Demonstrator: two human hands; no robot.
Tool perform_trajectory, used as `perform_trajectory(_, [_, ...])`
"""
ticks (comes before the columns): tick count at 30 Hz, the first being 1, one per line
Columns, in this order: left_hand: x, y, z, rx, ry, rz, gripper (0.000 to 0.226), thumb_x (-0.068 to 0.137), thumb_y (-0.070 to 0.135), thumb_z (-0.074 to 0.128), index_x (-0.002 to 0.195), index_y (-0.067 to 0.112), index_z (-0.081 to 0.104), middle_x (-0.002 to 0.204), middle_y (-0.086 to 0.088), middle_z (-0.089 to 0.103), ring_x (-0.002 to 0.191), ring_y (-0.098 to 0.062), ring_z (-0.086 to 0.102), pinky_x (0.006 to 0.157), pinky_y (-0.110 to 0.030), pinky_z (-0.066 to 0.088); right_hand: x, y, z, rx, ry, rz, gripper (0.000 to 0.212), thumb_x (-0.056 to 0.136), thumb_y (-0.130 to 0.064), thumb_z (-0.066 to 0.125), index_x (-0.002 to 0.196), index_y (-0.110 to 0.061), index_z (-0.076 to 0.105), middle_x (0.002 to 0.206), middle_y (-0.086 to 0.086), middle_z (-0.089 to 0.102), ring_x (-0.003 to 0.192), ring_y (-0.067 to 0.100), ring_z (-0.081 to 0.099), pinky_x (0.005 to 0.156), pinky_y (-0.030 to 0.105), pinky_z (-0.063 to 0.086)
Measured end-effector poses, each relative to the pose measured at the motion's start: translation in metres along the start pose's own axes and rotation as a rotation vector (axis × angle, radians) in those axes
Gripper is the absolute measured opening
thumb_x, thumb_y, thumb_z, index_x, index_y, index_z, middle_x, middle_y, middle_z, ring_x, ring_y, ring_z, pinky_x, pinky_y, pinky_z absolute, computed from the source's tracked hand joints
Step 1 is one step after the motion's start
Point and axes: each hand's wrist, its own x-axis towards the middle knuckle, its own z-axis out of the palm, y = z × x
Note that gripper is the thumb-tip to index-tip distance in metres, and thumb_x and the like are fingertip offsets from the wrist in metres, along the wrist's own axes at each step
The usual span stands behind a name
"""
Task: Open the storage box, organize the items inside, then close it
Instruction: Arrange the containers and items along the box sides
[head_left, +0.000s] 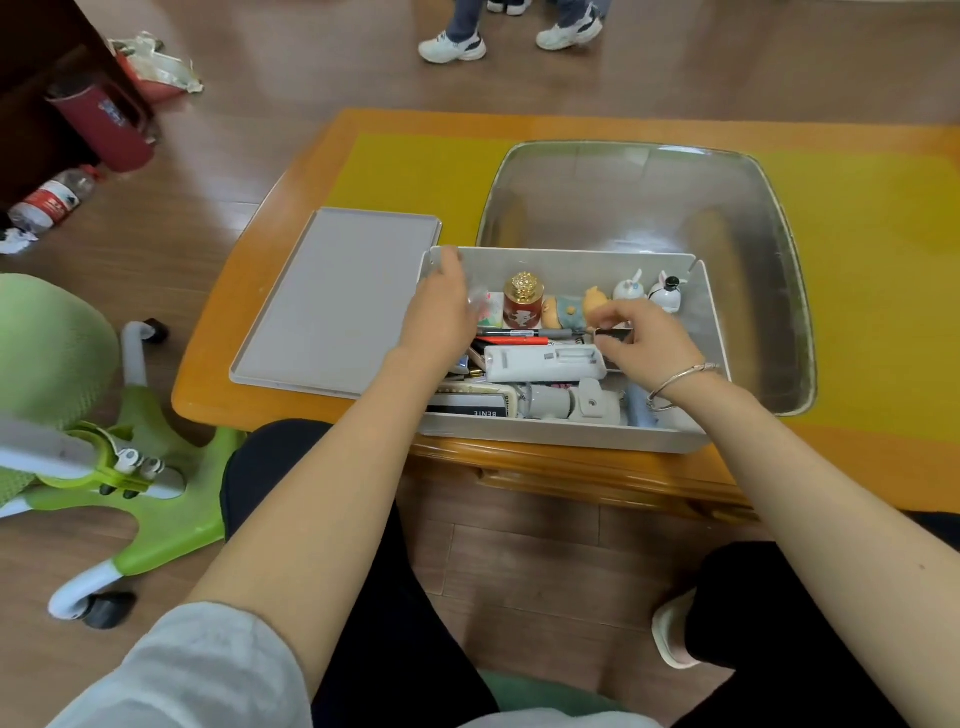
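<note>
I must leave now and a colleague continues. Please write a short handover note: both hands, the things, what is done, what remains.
Left hand: inside the storage box at its left end; grip unclear.
Right hand: pinches a small dark item above the contents.
Lid: off, lying flat on the table left of the box.
Done: box opened.
Left: finish sorting pens and figurines, then put the lid on.

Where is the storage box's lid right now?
In the head view the grey lid lies flat on the wooden table, against the left side of the open storage box, beside the left hand.
</note>
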Motion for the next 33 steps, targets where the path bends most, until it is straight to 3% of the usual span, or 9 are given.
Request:
perform_trajectory(3, [-0.019, 0.006, -0.016, -0.169, 0.039, 0.027, 0.058, 0.090, 0.027, 0.064, 0.140, 0.014, 0.036, 0.132, -0.005, 0.055, 0.118, -0.023, 0.055, 0.092, -0.029, 0.045, -0.001, -0.013, -0.003, 0.138, 0.027, 0.026, 0.019, 0.091, -0.013, 0.056, 0.106, -0.014, 0.067, 0.096, 0.001, 0.065, 0.071, 0.000, 0.053, 0.077, 0.023, 0.046])
perform_trajectory(6, [-0.043, 0.016, -0.019, -0.299, 0.102, 0.090, 0.044, 0.089, 0.026, 0.065, 0.128, 0.017, 0.044, 0.113, 0.009, 0.056, 0.100, -0.018, 0.062, 0.086, -0.034, 0.054, -0.006, -0.035, -0.003, 0.283, -0.075, 0.022, 0.016, 0.095, -0.028, 0.052, 0.096, -0.019, 0.065, 0.089, 0.002, 0.070, 0.068, 0.007, 0.061, 0.062, 0.017, 0.049])
perform_trajectory(9, [-0.064, 0.028, -0.007, -0.383, 0.122, 0.106, 0.040, 0.087, 0.027, 0.068, 0.114, 0.020, 0.040, 0.097, 0.019, 0.050, 0.089, -0.015, 0.064, 0.076, -0.038, 0.057, -0.009, -0.058, 0.001, 0.478, -0.221, 0.076, 0.031, 0.097, -0.041, 0.042, 0.099, -0.018, 0.062, 0.092, 0.008, 0.070, 0.080, 0.018, 0.068, 0.070, 0.028, 0.057])
perform_trajectory(12, [-0.075, 0.033, 0.008, -0.410, 0.105, 0.127, 0.047, 0.083, 0.025, 0.073, 0.108, 0.024, 0.032, 0.107, 0.012, 0.048, 0.089, -0.011, 0.062, 0.076, -0.034, 0.057, -0.013, -0.069, 0.008, 0.601, -0.277, 0.145, 0.038, 0.097, -0.043, 0.042, 0.095, -0.010, 0.062, 0.086, 0.010, 0.066, 0.074, 0.017, 0.068, 0.079, 0.041, 0.058])
perform_trajectory(18, [-0.081, 0.030, 0.019, -0.405, 0.069, 0.155, 0.055, 0.078, 0.027, 0.078, 0.103, 0.023, 0.029, 0.119, 0.002, 0.052, 0.096, -0.016, 0.062, 0.077, -0.034, 0.058, -0.016, -0.058, 0.013, 0.840, -0.316, 0.286, 0.048, 0.096, -0.041, 0.047, 0.125, -0.003, 0.052, 0.111, 0.023, 0.065, 0.094, 0.036, 0.068, 0.084, 0.048, 0.055])
perform_trajectory(22, [-0.083, 0.034, 0.009, -0.598, -0.111, 0.108, 0.049, 0.091, 0.050, 0.054, 0.129, 0.035, 0.027, 0.135, 0.006, 0.049, 0.117, -0.001, 0.052, 0.092, -0.017, 0.045, -0.017, -0.050, 0.013, 0.789, -0.272, 0.282, 0.052, 0.082, -0.036, 0.068, 0.123, -0.008, 0.051, 0.110, 0.013, 0.061, 0.091, 0.025, 0.067, 0.075, 0.047, 0.058])
perform_trajectory(25, [-0.079, 0.031, 0.003, -0.631, -0.200, 0.067, 0.043, 0.097, 0.057, 0.027, 0.135, 0.038, 0.036, 0.121, 0.025, 0.052, 0.109, 0.014, 0.049, 0.090, -0.018, 0.042, -0.019, -0.046, 0.012, 0.549, -0.184, 0.066, 0.052, 0.074, -0.021, 0.078, 0.120, -0.016, 0.055, 0.111, -0.003, 0.058, 0.092, 0.013, 0.064, 0.076, 0.034, 0.059])
perform_trajectory(29, [-0.076, 0.025, 0.002, -0.659, -0.287, 0.019, 0.042, 0.100, 0.049, 0.029, 0.139, 0.032, 0.031, 0.112, 0.010, 0.060, 0.087, 0.002, 0.064, 0.074, -0.024, 0.050, -0.020, -0.042, 0.009, 0.516, -0.186, -0.142, 0.063, 0.070, -0.013, 0.081, 0.122, -0.030, 0.052, 0.112, -0.011, 0.060, 0.103, 0.008, 0.063, 0.084, 0.024, 0.055])
perform_trajectory(33, [-0.076, 0.028, 0.000, -0.728, -0.216, 0.050, 0.030, 0.099, 0.044, 0.038, 0.127, 0.038, 0.028, 0.103, 0.011, 0.055, 0.087, 0.002, 0.062, 0.068, -0.020, 0.048, -0.018, -0.045, 0.010, 0.580, -0.165, 0.011, 0.036, 0.091, -0.041, 0.055, 0.125, -0.030, 0.052, 0.107, -0.006, 0.066, 0.093, 0.006, 0.067, 0.078, 0.024, 0.057])
